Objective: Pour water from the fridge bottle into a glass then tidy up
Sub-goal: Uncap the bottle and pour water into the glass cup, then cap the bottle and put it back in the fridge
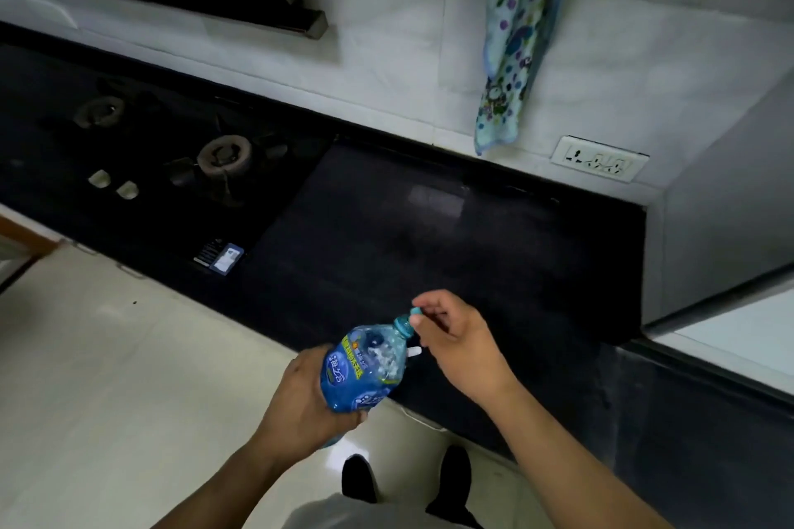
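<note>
A blue plastic water bottle [365, 369] with a blue and yellow label is tilted, its neck pointing up and to the right, in front of the black counter's near edge. My left hand [300, 404] is wrapped around its lower body. My right hand [455, 335] pinches the small blue cap [416, 311] right at the bottle's mouth; whether the cap is on the neck or off it I cannot tell. No glass is in view.
A black stone counter [451, 236] runs across the view, with a gas hob [223, 157] at its left. A patterned cloth [515, 34] hangs on the white tiled wall, above a wall socket [599, 159]. A grey appliance [730, 206] stands at the right.
</note>
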